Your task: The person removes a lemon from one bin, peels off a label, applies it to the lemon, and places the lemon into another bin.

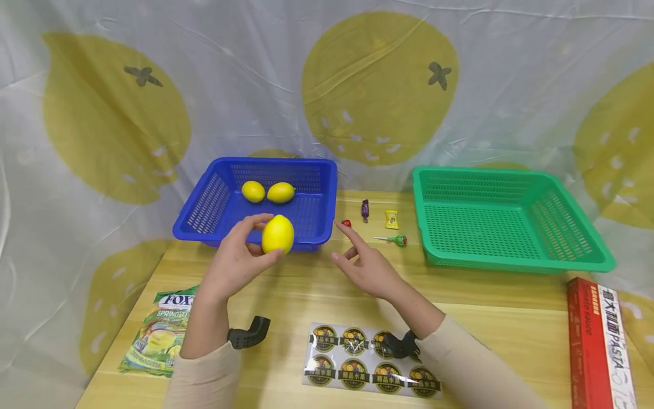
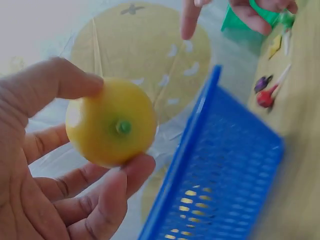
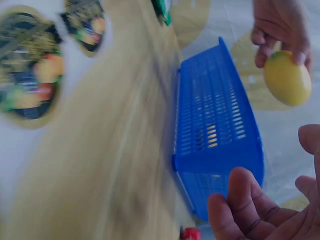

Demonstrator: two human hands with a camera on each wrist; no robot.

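Note:
My left hand (image 1: 240,255) grips a yellow lemon (image 1: 278,234) between thumb and fingers, just in front of the blue basket (image 1: 209,210). The left wrist view shows the same lemon (image 2: 111,122) pinched by the thumb above and fingers (image 2: 107,200) below, stem end toward the camera. Two more lemons (image 1: 268,192) lie inside the blue basket at its back. My right hand (image 1: 365,264) hovers over the table beside the basket with its fingers spread and holds nothing. In the right wrist view its fingers (image 3: 250,210) are loosely bent, and the lemon (image 3: 286,77) and blue basket (image 3: 215,125) show beyond.
A green basket (image 1: 511,261) stands at the right. Small wrapped candies (image 1: 390,218) and a lollipop (image 1: 395,240) lie between the baskets. A sticker sheet (image 1: 357,358), a green snack bag (image 1: 160,335) and a red pasta box (image 1: 598,341) lie near the front edge.

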